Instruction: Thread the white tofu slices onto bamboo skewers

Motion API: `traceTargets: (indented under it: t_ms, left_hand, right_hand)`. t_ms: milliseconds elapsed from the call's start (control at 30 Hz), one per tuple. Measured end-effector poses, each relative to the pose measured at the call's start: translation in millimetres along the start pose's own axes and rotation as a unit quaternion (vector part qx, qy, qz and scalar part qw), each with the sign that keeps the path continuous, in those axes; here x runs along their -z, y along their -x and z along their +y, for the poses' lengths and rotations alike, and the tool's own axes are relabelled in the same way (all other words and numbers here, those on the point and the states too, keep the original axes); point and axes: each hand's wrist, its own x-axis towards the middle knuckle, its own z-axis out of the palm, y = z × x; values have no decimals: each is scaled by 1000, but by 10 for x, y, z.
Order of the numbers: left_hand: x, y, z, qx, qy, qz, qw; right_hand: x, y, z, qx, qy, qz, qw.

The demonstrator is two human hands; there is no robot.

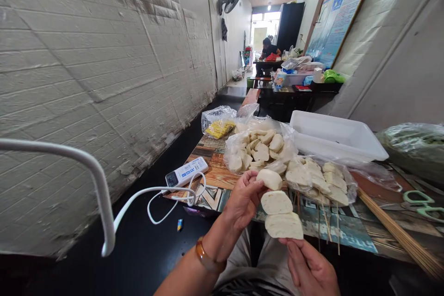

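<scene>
The left hand [249, 192] is nearly closed, pinching one pale slice [270, 179] between thumb and fingers, just nearer the person than the clear bag [268, 125] of loose slices [260, 151]. Below it, two more slices [282, 215] line up edge to edge; the right hand [308, 261] closes its fingertips under the lower one, and whether they grip a stick there cannot be told. On the counter [222, 176], skewered slices [312, 178] lie just right of the clear bag, a bundle of sticks [398, 233] farther right. A white tub [340, 136] stands behind and right of the clear bag.
</scene>
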Motion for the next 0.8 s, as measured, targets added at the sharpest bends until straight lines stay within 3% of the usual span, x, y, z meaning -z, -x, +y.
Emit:
traceTargets:
  t_ms: [300,600,800]
  left_hand:
    - [-74,134,15,19,-49,-47,998]
    - [-138,128,51,-7,-30,-26,999]
    - [-161,134,58,-4,-29,-18,999]
  right_hand:
    - [66,-18,4,2,14,26,1000]
    - [86,17,28,33,50,14,998]
    - [69,22,19,4,32,9,999]
